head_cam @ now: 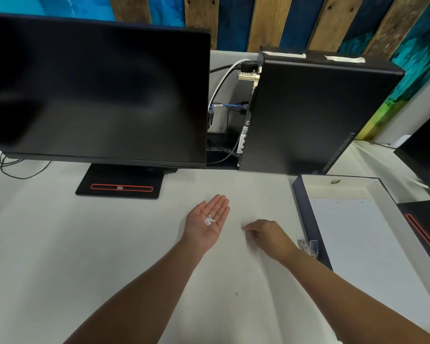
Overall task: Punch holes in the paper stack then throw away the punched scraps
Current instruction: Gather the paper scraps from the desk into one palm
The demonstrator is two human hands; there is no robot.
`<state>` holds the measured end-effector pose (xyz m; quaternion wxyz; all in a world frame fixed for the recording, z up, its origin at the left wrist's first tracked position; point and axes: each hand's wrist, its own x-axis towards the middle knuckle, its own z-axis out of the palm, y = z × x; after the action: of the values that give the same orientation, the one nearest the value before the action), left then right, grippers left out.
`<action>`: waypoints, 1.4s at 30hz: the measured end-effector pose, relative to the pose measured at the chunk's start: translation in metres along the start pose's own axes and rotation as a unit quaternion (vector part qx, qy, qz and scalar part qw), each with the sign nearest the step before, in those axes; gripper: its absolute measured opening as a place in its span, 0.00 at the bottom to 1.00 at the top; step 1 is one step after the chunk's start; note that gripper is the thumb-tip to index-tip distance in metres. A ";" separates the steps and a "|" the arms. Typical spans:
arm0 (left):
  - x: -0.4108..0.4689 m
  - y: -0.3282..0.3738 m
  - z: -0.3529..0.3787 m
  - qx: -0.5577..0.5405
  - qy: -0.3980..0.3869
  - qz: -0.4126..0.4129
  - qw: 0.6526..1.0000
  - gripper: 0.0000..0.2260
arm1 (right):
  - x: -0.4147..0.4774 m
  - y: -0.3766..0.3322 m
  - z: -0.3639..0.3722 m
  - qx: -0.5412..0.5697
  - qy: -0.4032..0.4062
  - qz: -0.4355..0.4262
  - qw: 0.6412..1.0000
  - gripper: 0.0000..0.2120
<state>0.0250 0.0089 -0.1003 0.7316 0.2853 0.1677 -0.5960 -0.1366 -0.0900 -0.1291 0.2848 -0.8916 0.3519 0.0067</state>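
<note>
On white table (pixel 109 244), left hand (pixel 206 220) lay flat and spread, palm up, cradling punched scraps (pixel 209 220); right hand (pixel 267 235) just beside, fingers pinched together, contents unclear; paper stack (pixel 358 244) further right.

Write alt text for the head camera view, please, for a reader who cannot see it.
A left hand lies open, palm up, above a white desk, with small white paper scraps on the palm. The right hand pinches at the desk nearby. Behind stand a dark monitor and a black computer.
</note>
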 end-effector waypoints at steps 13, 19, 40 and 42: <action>-0.002 -0.005 0.001 -0.003 0.001 -0.002 1.000 0.17 | -0.008 -0.010 0.025 0.016 0.056 0.034 0.998 0.09; -0.002 -0.006 0.003 -0.005 -0.002 -0.001 1.000 0.17 | -0.008 -0.021 0.029 -0.011 0.068 0.012 0.998 0.11; -0.005 -0.003 0.001 -0.005 0.006 0.005 1.000 0.17 | 0.015 -0.025 0.006 0.135 0.038 0.086 0.986 0.08; -0.005 -0.004 0.000 -0.005 0.006 0.004 1.000 0.17 | 0.015 -0.035 -0.015 0.226 0.021 0.092 0.970 0.08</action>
<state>0.0204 0.0125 -0.0984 0.7343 0.2863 0.1739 -0.5905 -0.1060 -0.0864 -0.1021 0.4699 -0.7679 0.4304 -0.0655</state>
